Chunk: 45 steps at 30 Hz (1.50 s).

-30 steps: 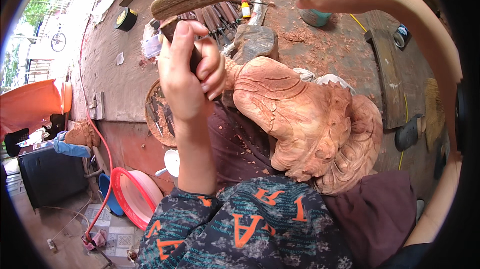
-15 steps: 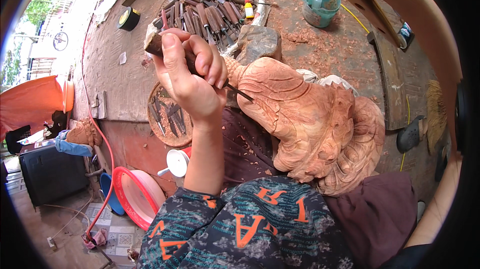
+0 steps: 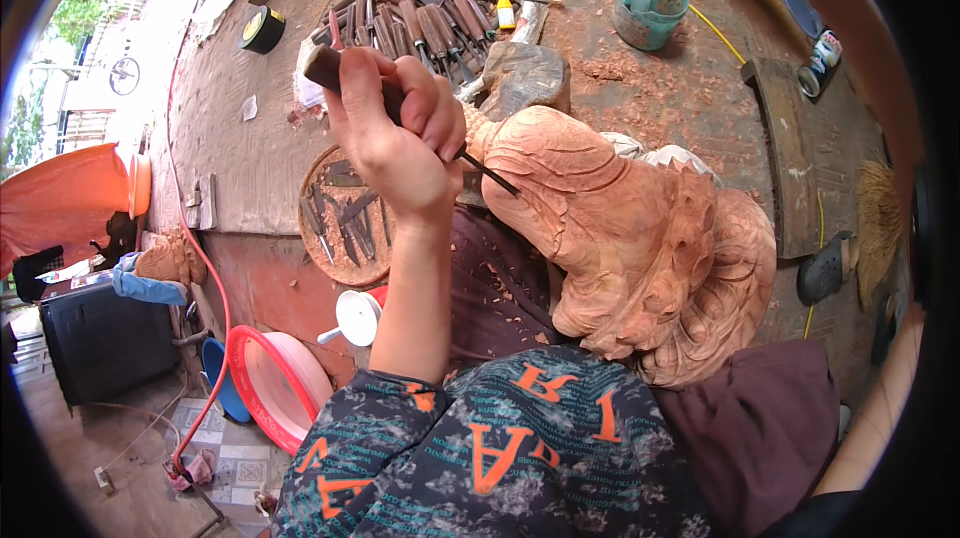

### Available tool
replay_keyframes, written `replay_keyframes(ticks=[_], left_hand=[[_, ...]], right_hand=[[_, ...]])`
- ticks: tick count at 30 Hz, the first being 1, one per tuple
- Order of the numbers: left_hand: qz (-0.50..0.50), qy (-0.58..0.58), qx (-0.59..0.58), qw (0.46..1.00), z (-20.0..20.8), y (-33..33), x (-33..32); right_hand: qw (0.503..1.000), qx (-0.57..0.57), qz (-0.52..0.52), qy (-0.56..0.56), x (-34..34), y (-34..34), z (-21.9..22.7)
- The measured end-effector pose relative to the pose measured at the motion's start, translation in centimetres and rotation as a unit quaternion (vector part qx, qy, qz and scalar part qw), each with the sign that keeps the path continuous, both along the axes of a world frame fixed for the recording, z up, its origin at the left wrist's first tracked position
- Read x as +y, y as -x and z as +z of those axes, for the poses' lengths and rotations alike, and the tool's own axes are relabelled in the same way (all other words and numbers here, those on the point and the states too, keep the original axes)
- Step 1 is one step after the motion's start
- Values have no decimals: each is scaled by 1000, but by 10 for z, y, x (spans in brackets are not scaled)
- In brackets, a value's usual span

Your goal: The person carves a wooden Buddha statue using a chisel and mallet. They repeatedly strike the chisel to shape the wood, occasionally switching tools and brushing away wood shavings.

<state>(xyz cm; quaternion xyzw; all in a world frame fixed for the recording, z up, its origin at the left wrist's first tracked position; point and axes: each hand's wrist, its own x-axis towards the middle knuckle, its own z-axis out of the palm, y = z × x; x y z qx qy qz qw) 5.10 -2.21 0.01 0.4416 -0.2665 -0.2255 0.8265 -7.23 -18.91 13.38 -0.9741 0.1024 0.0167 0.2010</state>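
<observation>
My left hand (image 3: 395,128) is closed round the dark wooden handle of a carving chisel (image 3: 487,175). Its thin metal shaft slants down to the right, and the tip meets the upper left part of a reddish wood carving (image 3: 620,228) with curling, grooved folds. The carving rests by my lap, over dark brown trousers (image 3: 760,408) sprinkled with shavings. Up the right rim bends my right arm (image 3: 885,408), raised toward the top edge. Blur and the picture's edge hide the right hand's fingers and anything in them.
A heap of wooden-handled chisels (image 3: 430,23) lies beyond the left hand, near a wooden block (image 3: 525,78). Blades fill a round tray (image 3: 310,228). Around stand a green bucket (image 3: 645,33), a plank (image 3: 785,158), a clog (image 3: 825,273) and a red-rimmed basin (image 3: 240,368).
In the picture, my left hand, the chisel and the carving sit slightly further right, as do most surroundings. The right arm has shifted at the upper right and is more blurred.
</observation>
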Motion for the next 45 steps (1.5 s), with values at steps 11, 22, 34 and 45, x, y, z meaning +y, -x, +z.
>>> replay_keyframes(ticks=[11, 22, 34, 45], left_hand=[[-23, 0, 20, 1000, -5, -3, -2], [-36, 7, 49, 998, -9, -10, 0], [-100, 43, 45, 993, -10, -10, -1], [-129, 54, 77, 987, -22, -19, 0]], right_hand=[[1000, -5, 0, -7, 6, -2, -4], [1000, -2, -5, -5, 7, -5, -2], [1000, 6, -15, 0, 11, -5, -3], [999, 18, -27, 0, 7, -11, -3]])
